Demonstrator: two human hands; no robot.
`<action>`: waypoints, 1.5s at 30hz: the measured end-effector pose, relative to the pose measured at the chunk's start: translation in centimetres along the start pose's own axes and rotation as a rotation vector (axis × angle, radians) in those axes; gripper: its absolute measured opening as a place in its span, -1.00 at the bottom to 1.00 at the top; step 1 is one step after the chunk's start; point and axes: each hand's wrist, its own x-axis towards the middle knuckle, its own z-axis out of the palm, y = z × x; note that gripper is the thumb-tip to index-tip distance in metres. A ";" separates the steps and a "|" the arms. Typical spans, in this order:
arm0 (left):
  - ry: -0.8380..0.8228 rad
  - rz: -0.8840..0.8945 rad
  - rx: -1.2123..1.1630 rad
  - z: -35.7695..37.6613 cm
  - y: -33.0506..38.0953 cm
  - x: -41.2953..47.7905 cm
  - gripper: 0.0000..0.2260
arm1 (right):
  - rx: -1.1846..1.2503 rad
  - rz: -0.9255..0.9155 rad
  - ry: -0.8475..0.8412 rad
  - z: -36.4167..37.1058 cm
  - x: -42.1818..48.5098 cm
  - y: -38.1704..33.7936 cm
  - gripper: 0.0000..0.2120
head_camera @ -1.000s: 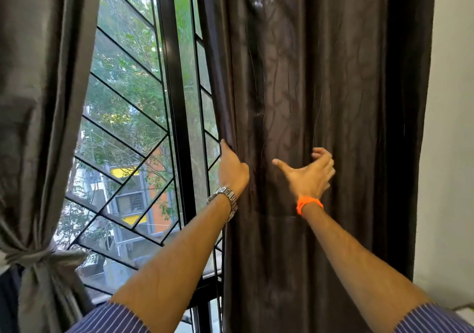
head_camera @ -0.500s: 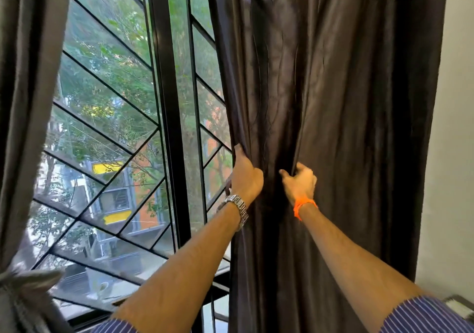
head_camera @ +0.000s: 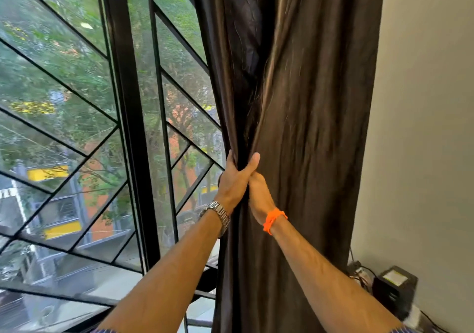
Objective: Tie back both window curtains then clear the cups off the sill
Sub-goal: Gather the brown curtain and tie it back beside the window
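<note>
Both hands bunch the dark curtain (head_camera: 307,101) at the right edge of the window (head_camera: 120,101). The left hand (head_camera: 237,178) is wrapped round the gathered folds, and the right hand (head_camera: 259,196) clutches them just beneath, touching it. A black box (head_camera: 393,289) with cables sits against the wall (head_camera: 423,127), beside the curtain.

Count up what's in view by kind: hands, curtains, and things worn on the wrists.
Hands: 2, left hand and right hand, both gripping the curtain
Curtains: 1
Wrist items: 2, silver watch and orange band
Total: 5
</note>
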 end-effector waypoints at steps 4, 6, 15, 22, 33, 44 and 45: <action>0.008 0.027 0.137 -0.2 -0.1 0.5 -0.26 | 0.031 0.030 -0.117 -0.7 -1.3 1.8 -0.63; 0.085 0.052 0.244 0.0 0.0 0.6 -0.37 | -0.081 0.013 -0.194 -1.3 -1.6 1.9 -0.65; 0.249 0.083 0.329 -0.4 0.1 0.4 -0.45 | -0.285 -0.119 0.414 -7.7 1.7 2.0 -0.55; 0.209 0.083 0.281 -0.1 -0.2 0.7 -0.57 | -0.370 0.126 0.332 -10.5 7.1 3.8 0.49; 0.112 -0.100 0.024 1.0 0.5 2.1 -0.67 | 0.075 0.112 -0.055 -8.5 13.9 6.1 -0.03; 0.440 -0.036 0.051 2.7 0.4 3.1 -0.54 | -0.259 -0.070 0.133 -7.5 13.5 4.8 -0.74; 0.470 -0.042 0.057 2.8 0.2 3.3 -0.51 | -0.246 -0.097 0.187 -8.1 12.6 4.6 -0.71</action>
